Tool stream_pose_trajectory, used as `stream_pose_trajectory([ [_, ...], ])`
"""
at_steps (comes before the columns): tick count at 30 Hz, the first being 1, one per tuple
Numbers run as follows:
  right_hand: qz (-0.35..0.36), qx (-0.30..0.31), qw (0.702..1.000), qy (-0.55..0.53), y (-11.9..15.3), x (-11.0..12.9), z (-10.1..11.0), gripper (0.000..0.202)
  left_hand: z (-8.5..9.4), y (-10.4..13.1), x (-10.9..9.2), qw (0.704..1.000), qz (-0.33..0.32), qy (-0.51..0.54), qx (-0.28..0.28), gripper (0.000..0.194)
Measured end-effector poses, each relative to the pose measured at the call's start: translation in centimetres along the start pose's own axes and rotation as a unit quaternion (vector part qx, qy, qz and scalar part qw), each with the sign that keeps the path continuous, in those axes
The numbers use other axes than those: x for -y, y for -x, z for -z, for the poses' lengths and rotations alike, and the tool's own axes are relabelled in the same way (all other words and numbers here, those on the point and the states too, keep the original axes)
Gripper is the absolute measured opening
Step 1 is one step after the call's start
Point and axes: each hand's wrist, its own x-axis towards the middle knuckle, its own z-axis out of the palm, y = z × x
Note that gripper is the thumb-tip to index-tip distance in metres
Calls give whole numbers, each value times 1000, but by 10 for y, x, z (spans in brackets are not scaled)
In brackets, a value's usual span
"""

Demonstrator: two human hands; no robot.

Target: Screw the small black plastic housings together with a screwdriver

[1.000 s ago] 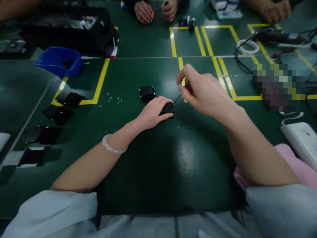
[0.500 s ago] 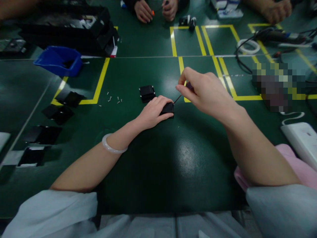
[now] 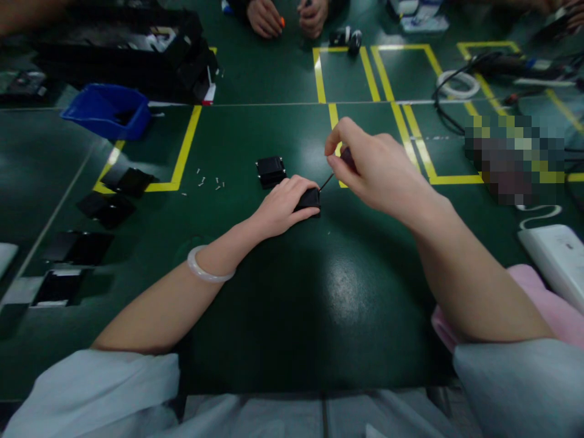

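Observation:
My left hand grips a small black rectangular case from its left side, fingers along the far edge and thumb along the near one, pressing it to the green table. In my right hand is a screwdriver, its dark handle mostly hidden by the fingers. The thin shaft slants down to the case's right far corner, where the tip touches or nearly touches it. Just beyond my left hand lies a second black case with shiny spots at its corners. Several small screws are scattered left of it.
Black parts lie in a column at the left, below a blue bin. Black trays stand behind it. Cables and a white box are at the right. A co-worker's hands are across the table.
My right hand's fingers have shifted slightly around the screwdriver handle. My left hand and the case stay put. At the far right, another person's hand has moved.

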Motion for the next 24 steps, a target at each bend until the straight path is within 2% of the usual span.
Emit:
stream_pose_trajectory([
  [6, 15, -18, 1000, -5, 1, -1, -1, 28, 0, 0, 0, 1000, 0, -2, -2, 40],
  [24, 1, -8, 1000, 5, -1, 0, -1, 29, -1, 0, 2, 1000, -6, -5, -3, 42],
])
